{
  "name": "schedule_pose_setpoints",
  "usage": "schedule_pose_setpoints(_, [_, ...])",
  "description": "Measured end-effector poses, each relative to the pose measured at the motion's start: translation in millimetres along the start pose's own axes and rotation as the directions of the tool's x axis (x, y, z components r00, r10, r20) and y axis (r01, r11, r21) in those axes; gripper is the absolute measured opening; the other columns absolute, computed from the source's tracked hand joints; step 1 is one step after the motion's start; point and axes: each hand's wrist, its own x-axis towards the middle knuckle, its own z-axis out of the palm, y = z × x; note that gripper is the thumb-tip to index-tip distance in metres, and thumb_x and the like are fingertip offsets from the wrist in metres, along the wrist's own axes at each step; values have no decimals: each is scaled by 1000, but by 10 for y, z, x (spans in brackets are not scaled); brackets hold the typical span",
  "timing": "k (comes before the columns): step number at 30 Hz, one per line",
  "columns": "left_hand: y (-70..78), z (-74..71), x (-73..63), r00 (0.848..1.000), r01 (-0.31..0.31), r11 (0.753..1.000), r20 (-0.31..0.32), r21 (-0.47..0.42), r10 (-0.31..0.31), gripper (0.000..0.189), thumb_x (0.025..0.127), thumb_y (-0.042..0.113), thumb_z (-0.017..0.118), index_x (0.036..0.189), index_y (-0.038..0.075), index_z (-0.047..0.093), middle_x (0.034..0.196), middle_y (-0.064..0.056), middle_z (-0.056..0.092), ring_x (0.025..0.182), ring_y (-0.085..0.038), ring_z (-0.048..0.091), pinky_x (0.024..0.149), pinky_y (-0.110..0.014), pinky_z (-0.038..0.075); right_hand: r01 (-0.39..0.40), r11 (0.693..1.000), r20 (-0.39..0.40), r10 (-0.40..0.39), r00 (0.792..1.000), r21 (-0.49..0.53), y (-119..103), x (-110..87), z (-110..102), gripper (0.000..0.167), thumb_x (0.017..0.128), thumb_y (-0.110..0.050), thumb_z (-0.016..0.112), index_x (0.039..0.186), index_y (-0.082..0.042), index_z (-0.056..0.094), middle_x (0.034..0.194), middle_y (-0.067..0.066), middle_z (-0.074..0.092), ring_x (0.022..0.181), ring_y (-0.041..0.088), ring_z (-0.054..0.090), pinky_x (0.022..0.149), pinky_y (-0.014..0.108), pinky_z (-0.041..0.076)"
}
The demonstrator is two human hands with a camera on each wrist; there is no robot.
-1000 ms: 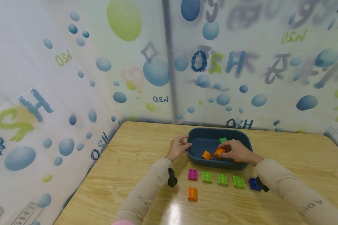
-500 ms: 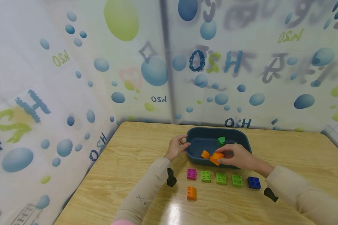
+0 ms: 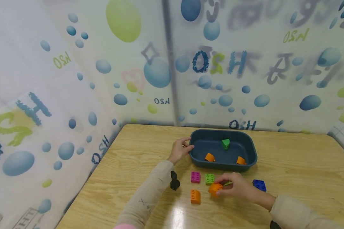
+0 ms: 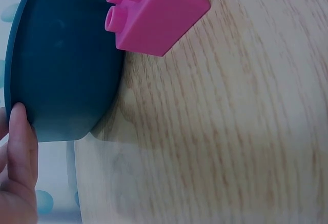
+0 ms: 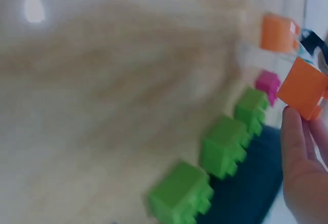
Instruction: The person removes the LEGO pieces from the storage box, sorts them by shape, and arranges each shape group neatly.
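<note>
My right hand (image 3: 237, 187) pinches an orange toy brick (image 3: 215, 189) between thumb and fingers, just above the table in front of the row of bricks. In the right wrist view this orange brick (image 5: 303, 88) sits at the fingertips. My left hand (image 3: 180, 150) holds the left end of a dark blue bin (image 3: 222, 165), its fingers right at the rim in the left wrist view. Inside the bin are a green brick (image 3: 225, 143) and two orange bricks, one at left (image 3: 209, 157) and one at right (image 3: 240, 160). Another orange brick (image 3: 195, 196) lies on the table, left of the held one.
Along the bin's near side runs a row of bricks: a magenta brick (image 3: 195, 177), several lime green bricks (image 5: 223, 146) partly hidden by my right hand in the head view, and a dark blue brick (image 3: 259, 185). A patterned curtain (image 3: 149, 111) hangs behind the wooden table (image 3: 149, 140).
My right hand has lifted an orange brick out of the bin and carried it toward me, over the table in front of the row. The left hand stays at the bin's end.
</note>
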Motion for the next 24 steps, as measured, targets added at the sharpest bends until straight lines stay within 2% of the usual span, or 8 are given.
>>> schedule_pose_setpoints(4, [2,-3,1,1000,-3,1000,-4,-6,2,42,82,6,63,122,-1,52,67,-9,56,58,-40,58,51,-40,53,-64,998,50,63,997,16,93,-17,97,33,77,-22,69,100,2,63,97,9,61,82,7,56,69,23,52])
schedule_pose_setpoints(10, [-3,-4,2,1000,-7,1000,-6,-6,7,42,82,6,63,121,-1,53,68,-9,55,57,-39,58,48,-35,52,-63,997,18,63,998,-33,133,-31,189,33,76,-21,70,98,2,63,94,7,62,80,8,57,67,21,52])
schedule_pose_setpoints(17, [-12,-4,2,1000,-6,1000,-3,-14,6,42,82,7,63,121,-1,53,67,-8,55,57,-40,58,52,-41,53,-117,991,-8,116,993,-59,151,-17,278,34,74,-26,72,97,-2,63,92,2,59,78,9,55,65,19,51])
schedule_pose_setpoints(24, [-15,-8,2,1000,-6,1000,1,-21,6,42,82,7,63,122,-1,53,68,-9,55,57,-40,58,53,-42,52,-117,993,-3,117,993,-29,158,-23,304,34,73,-26,72,97,-4,60,96,4,59,83,13,57,68,23,52])
